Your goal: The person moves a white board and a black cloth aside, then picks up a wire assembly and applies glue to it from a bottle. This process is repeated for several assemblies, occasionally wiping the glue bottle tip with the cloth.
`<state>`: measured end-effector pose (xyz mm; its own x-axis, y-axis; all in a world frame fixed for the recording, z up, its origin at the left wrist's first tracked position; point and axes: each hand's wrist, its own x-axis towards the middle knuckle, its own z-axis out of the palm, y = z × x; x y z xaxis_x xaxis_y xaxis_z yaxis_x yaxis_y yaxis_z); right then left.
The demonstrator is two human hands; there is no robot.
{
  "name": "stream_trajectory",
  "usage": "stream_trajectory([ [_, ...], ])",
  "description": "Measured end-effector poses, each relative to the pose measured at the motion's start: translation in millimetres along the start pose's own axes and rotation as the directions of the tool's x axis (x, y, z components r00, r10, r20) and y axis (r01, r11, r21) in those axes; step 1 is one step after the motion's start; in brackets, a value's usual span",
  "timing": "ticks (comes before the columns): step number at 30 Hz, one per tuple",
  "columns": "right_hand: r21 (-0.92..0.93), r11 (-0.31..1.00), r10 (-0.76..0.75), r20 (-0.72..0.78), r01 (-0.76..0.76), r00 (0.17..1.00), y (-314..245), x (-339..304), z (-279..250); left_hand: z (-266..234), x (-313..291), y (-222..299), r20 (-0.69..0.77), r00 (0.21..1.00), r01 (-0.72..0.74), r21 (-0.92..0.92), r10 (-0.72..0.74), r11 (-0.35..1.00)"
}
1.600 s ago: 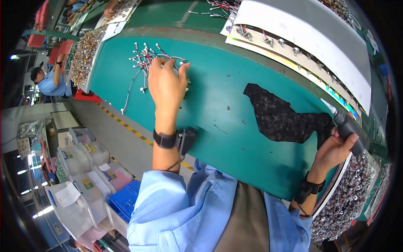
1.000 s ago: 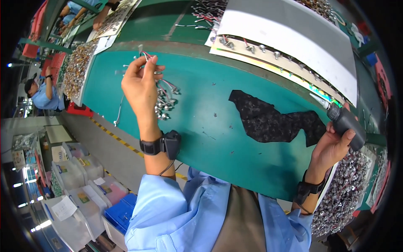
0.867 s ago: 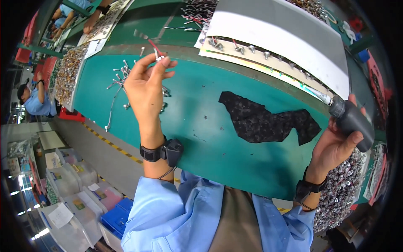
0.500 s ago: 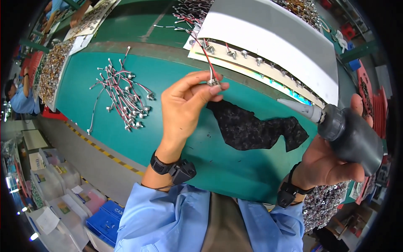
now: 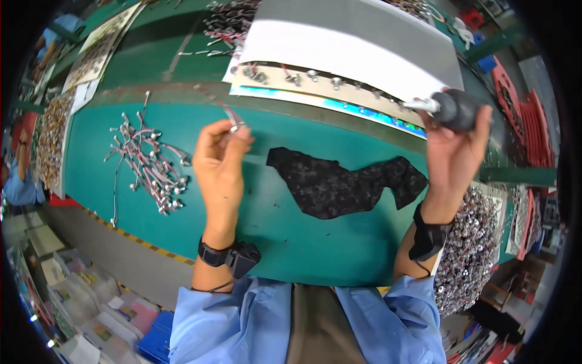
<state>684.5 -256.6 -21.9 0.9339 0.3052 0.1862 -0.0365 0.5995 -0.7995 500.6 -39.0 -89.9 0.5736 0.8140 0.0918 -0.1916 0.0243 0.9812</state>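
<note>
A small metal part [image 5: 237,128] is pinched between the thumb and fingers of the left hand [image 5: 222,173], its blurred red and white wires trailing up and to the left. By the right hand [image 5: 451,159], a dark squeeze bottle [image 5: 459,111] is gripped, with its pale nozzle [image 5: 421,105] pointed to the left. Both hands are raised over the green surface [image 5: 315,252], and a black device is strapped to each wrist. To the left of the left hand, a loose pile of wired metal parts [image 5: 151,167] is spread. Between the forearms, a dark patterned cloth [image 5: 330,187] is laid flat. Beyond it, a row of metal parts is set along a pale strip [image 5: 303,88], which is backed by a white panel [image 5: 339,39]. Beside the right forearm, many small metal parts [image 5: 464,261] are heaped.
</note>
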Motion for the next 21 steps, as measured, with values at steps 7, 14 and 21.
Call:
stream_trajectory([
  [7,0.256,0.92,0.331,-0.107,-0.296,0.938,16.0,10.5,-14.0,-22.3,1.4,9.3,0.189,0.965,-0.098,0.902,-0.181,0.42],
  [14,0.244,0.938,0.3,-0.212,-0.247,0.93,37.2,19.4,-18.6,-25.8,0.9,-3.3,0.34,0.926,-0.241,0.866,-0.162,0.439],
  [21,0.244,0.951,0.26,-0.304,-0.189,0.917,51.9,26.5,-16.2,-25.9,0.1,-3.3,0.328,0.929,-0.225,0.869,-0.172,0.442],
])
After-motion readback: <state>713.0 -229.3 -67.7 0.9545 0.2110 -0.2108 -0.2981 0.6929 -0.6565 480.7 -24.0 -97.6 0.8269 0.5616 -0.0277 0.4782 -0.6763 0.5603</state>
